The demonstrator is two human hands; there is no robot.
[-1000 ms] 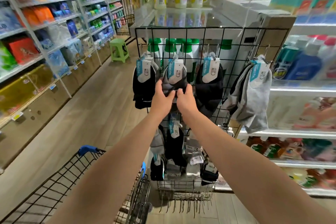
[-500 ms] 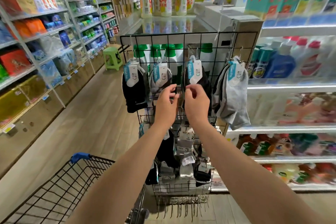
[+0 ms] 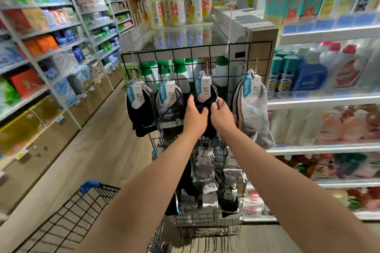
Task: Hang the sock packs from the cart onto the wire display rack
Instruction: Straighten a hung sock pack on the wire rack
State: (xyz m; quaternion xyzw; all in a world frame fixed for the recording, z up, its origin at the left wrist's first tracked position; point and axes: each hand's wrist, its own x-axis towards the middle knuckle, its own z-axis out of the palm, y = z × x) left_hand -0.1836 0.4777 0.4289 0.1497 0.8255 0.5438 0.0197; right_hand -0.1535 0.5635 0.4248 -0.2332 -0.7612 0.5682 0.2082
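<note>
A black wire display rack [image 3: 205, 51] stands in front of me with sock packs on its top hooks. From the left hang a black pack [image 3: 141, 117], a grey pack [image 3: 170, 107], a black pack [image 3: 205, 92] and a light grey pack [image 3: 253, 109]. My left hand [image 3: 194, 115] and my right hand [image 3: 222, 116] both grip the black socks of the third pack, just under its white and blue card, while it hangs on its hook. More packs hang lower [image 3: 205, 170] and sit in the rack's basket [image 3: 207, 220]. The cart [image 3: 67, 217] is at the lower left.
Store shelves [image 3: 51, 31] full of goods line the left of the aisle, and shelves [image 3: 324, 98] of bottles stand right beside the rack. Tall white bottles [image 3: 176, 4] stand on a counter behind it. Wooden floor [image 3: 98, 146] runs down the left.
My hands left the grey second pack, moved right and closed on the black third pack. The view shifted so the rack sits more to the right.
</note>
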